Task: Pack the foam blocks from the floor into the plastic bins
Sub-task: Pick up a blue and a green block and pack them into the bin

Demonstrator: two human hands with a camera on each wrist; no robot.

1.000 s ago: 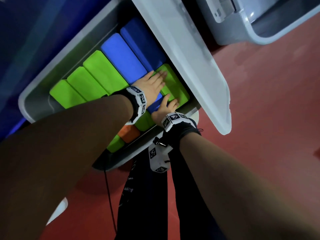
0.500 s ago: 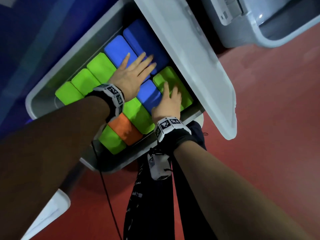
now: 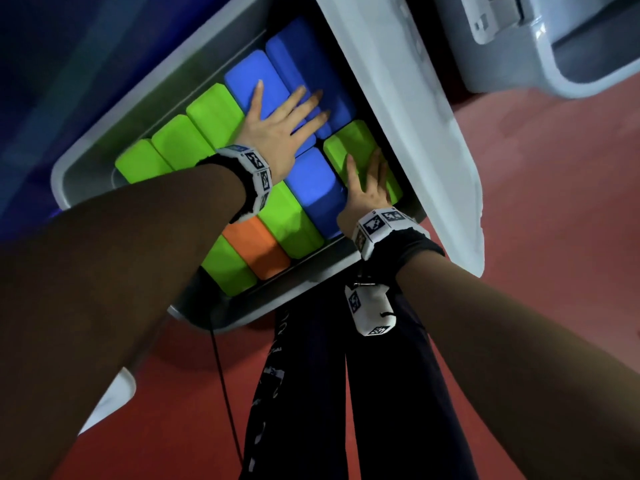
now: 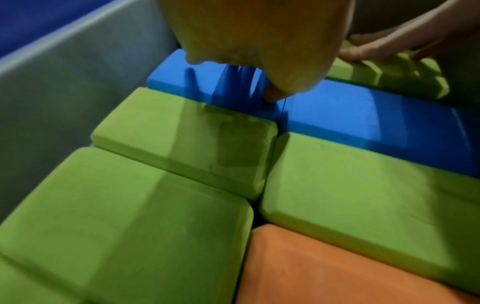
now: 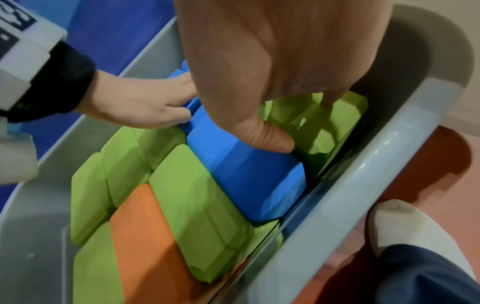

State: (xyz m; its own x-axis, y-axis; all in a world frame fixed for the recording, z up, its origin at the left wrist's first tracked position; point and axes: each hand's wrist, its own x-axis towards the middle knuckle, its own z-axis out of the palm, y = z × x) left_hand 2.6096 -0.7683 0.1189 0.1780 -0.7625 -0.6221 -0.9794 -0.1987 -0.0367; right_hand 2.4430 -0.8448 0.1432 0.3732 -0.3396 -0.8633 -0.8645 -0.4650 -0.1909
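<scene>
A grey plastic bin [image 3: 83, 168] holds two rows of foam blocks: green, blue and one orange block [image 3: 256, 247]. My left hand [image 3: 277, 129] lies flat with spread fingers across the two far blue blocks [image 3: 249, 74]. My right hand [image 3: 369, 188] presses flat on the green block [image 3: 349, 140] by the bin's right wall. In the right wrist view its thumb [image 5: 270, 139] rests at the edge of the near blue block [image 5: 249, 174], fingers on the green block [image 5: 324, 127]. The left wrist view shows my palm [image 4: 259, 41] over a blue block [image 4: 363, 119].
The bin's pale lid [image 3: 398, 116] stands open along its right side, just beside my right hand. A second grey bin [image 3: 554, 46] sits at the upper right on the red floor [image 3: 554, 202]. My dark trouser legs [image 3: 346, 393] and a white shoe [image 5: 405, 226] are against the bin's near rim.
My left hand has left the green block beside my right hand and moved out to the far blue blocks, fingers spread. My right hand slid a little farther onto the green block.
</scene>
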